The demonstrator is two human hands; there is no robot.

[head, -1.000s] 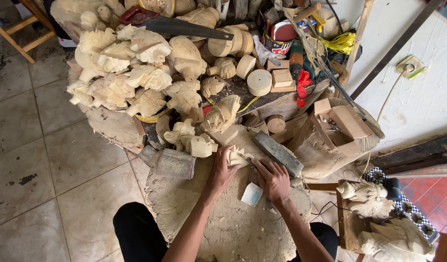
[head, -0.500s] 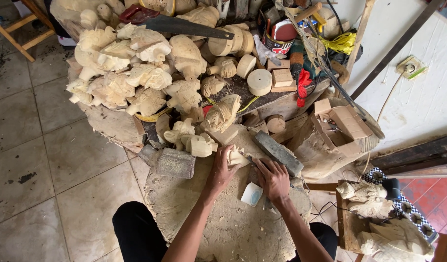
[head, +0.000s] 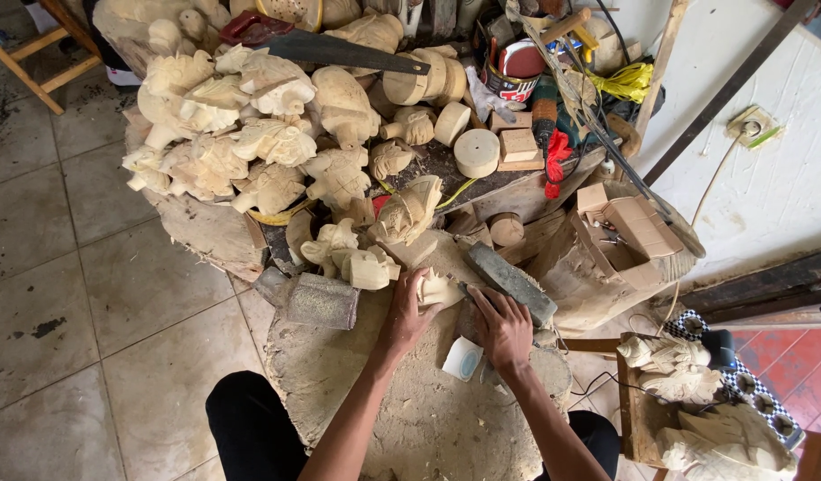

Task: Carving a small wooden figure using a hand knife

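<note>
Holding a small pale wooden carving [head: 441, 289] against the big stump [head: 410, 419] between our knees, we have the left hand [head: 403, 313] wrapped around its near side, fingers curled over the top. Our right hand [head: 502, 328] is clenched around a thin tool whose tip points left toward the carving; the handle is hidden in the fist, so we cannot tell what kind it is.

We judge the carving to be light, stiff and dry, with thin cut details that would chip if squeezed or knocked. The thick body is the place to grip, not the fine edges.

Just right of the right hand lies a long grey stone [head: 513, 283]; near it, a small white tub [head: 464, 359]. To the left sits a rough grey block [head: 323, 301]. Farther off, a heap of pale carvings [head: 250, 134] covers the bench, with a saw [head: 334, 49] lying across the far side.
</note>
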